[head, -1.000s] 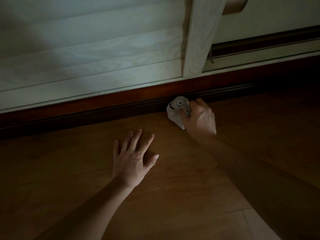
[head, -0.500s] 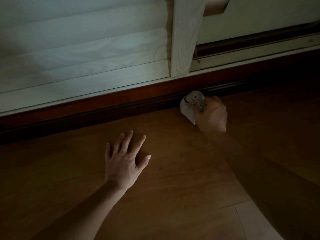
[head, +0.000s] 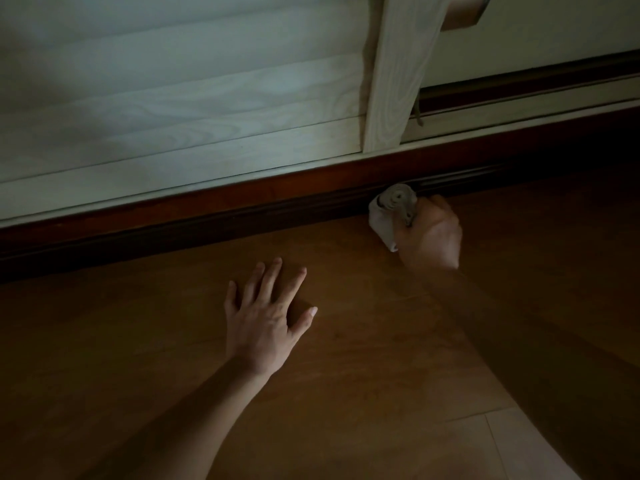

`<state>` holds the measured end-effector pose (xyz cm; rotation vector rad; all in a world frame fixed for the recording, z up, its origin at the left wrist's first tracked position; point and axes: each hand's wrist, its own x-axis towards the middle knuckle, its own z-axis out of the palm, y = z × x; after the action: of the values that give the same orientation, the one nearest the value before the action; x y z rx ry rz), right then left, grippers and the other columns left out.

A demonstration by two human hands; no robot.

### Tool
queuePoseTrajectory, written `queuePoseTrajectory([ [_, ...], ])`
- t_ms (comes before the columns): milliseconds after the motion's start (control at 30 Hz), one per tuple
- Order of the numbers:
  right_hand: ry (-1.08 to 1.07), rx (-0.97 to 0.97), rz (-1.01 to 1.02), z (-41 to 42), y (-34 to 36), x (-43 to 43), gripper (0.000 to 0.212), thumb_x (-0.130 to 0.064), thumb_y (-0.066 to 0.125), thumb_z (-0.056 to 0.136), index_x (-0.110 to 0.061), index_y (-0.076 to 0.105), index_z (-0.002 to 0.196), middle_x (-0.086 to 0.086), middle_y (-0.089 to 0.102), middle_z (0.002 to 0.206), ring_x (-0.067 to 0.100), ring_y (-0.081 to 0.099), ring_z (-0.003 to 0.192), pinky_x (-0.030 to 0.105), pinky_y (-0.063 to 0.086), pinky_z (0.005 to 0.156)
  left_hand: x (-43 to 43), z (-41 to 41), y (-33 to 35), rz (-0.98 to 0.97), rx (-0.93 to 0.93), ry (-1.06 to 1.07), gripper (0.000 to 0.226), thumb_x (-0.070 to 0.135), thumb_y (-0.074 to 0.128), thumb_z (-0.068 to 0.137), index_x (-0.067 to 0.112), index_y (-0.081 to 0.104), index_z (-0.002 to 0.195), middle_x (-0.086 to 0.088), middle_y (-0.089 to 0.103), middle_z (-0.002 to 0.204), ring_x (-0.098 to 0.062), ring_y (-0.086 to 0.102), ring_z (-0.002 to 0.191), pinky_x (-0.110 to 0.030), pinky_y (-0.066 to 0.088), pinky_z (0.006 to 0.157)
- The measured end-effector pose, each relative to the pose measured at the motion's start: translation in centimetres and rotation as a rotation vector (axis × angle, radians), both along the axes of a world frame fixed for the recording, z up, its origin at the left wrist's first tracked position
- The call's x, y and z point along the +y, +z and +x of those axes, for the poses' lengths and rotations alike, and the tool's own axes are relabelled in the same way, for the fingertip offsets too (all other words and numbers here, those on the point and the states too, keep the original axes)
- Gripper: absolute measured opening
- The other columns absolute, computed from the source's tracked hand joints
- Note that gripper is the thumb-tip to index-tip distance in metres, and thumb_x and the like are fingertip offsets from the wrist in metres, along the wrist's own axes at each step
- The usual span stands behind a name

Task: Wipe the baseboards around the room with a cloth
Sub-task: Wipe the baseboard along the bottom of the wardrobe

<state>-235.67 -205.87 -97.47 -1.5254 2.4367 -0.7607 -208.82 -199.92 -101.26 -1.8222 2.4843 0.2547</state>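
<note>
A dark reddish-brown baseboard (head: 214, 216) runs slantwise across the view, rising to the right, where the wall meets the floor. My right hand (head: 431, 235) grips a rolled pale grey cloth (head: 389, 211), and the cloth's end presses against the baseboard's lower moulding. My left hand (head: 265, 318) lies flat on the wooden floor with its fingers spread, a little in front of the baseboard and left of the cloth. The room is dim.
Above the baseboard are pale wood-grain slatted panels (head: 180, 109) and an upright pale post (head: 394, 77). To the right of the post runs a dark sliding track (head: 526, 86). The brown wooden floor (head: 346, 393) spreads below, with a lighter board (head: 530, 445) at the lower right.
My right hand has slid the cloth rightwards along the baseboard, past the foot of the post. My left hand stays flat on the floor.
</note>
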Motion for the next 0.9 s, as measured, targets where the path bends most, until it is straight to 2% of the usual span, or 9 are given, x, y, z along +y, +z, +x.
queuePoseTrajectory([
  [133, 0.174, 0.013, 0.015, 4.0, 0.4, -0.3, 0.026, -0.029, 0.066, 0.088, -0.003, 0.066, 0.093, 0.017, 0.061, 0.105, 0.037, 0.063, 0.086, 0.033, 0.042, 0.067, 0.0, 0.1, 0.1, 0.005, 0.004, 0.003, 0.068, 0.079, 0.023, 0.091, 0.048, 0.027, 0.152, 0.002, 0.031, 0.162, -0.025, 0.025, 0.149, -0.064, 0.025, 0.115],
  [333, 0.359, -0.015, 0.016, 7.6, 1.3, -1.0, 0.033, -0.037, 0.06, 0.092, -0.008, 0.066, 0.108, 0.01, 0.059, 0.115, 0.032, 0.062, 0.098, 0.035, 0.046, 0.079, -0.1, -0.1, 0.7, 0.015, -0.007, 0.004, 0.068, 0.078, 0.024, 0.09, 0.047, 0.031, 0.15, 0.001, 0.033, 0.161, -0.026, 0.03, 0.147, -0.064, 0.028, 0.113],
  [467, 0.306, -0.046, 0.013, 6.5, 0.9, -0.7, 0.033, -0.036, 0.06, 0.093, -0.006, 0.065, 0.106, 0.012, 0.059, 0.116, 0.034, 0.061, 0.098, 0.036, 0.046, 0.079, -0.1, -0.3, 1.1, 0.018, -0.024, 0.005, 0.069, 0.078, 0.025, 0.089, 0.045, 0.035, 0.149, 0.0, 0.034, 0.16, -0.027, 0.031, 0.145, -0.063, 0.029, 0.113],
  [600, 0.128, -0.042, 0.006, 1.9, 0.2, -0.1, 0.027, -0.029, 0.061, 0.092, -0.003, 0.063, 0.098, 0.016, 0.059, 0.109, 0.036, 0.061, 0.093, 0.038, 0.046, 0.072, -0.7, -1.3, 1.8, 0.021, -0.049, -0.034, 0.071, 0.077, 0.024, 0.09, 0.041, 0.037, 0.15, -0.004, 0.034, 0.159, -0.03, 0.034, 0.143, -0.058, 0.032, 0.112],
  [733, -0.061, -0.069, -0.003, -3.0, -0.3, 0.4, 0.029, -0.028, 0.062, 0.093, 0.0, 0.063, 0.101, 0.018, 0.059, 0.114, 0.036, 0.059, 0.097, 0.035, 0.042, 0.072, -1.2, -4.0, 2.0, 0.008, -0.016, -0.122, 0.07, 0.073, 0.03, 0.093, 0.04, 0.031, 0.154, -0.003, 0.031, 0.16, -0.027, 0.033, 0.143, -0.05, 0.027, 0.118],
  [800, -0.071, -0.053, -0.025, -4.1, -0.4, 0.5, 0.027, -0.027, 0.063, 0.093, -0.001, 0.063, 0.098, 0.019, 0.058, 0.112, 0.035, 0.06, 0.093, 0.034, 0.041, 0.07, -1.3, -5.5, 2.1, 0.014, -0.006, -0.17, 0.071, 0.073, 0.03, 0.093, 0.041, 0.027, 0.156, -0.002, 0.027, 0.163, -0.025, 0.03, 0.145, -0.047, 0.023, 0.12],
  [900, 0.037, -0.047, -0.054, -3.4, -0.5, 0.5, 0.027, -0.028, 0.064, 0.093, -0.001, 0.063, 0.091, 0.017, 0.059, 0.103, 0.033, 0.06, 0.083, 0.03, 0.037, 0.063, -1.3, -7.2, 2.0, 0.033, 0.002, -0.202, 0.072, 0.073, 0.027, 0.093, 0.041, 0.022, 0.158, -0.001, 0.021, 0.165, -0.024, 0.025, 0.149, -0.046, 0.021, 0.121],
])
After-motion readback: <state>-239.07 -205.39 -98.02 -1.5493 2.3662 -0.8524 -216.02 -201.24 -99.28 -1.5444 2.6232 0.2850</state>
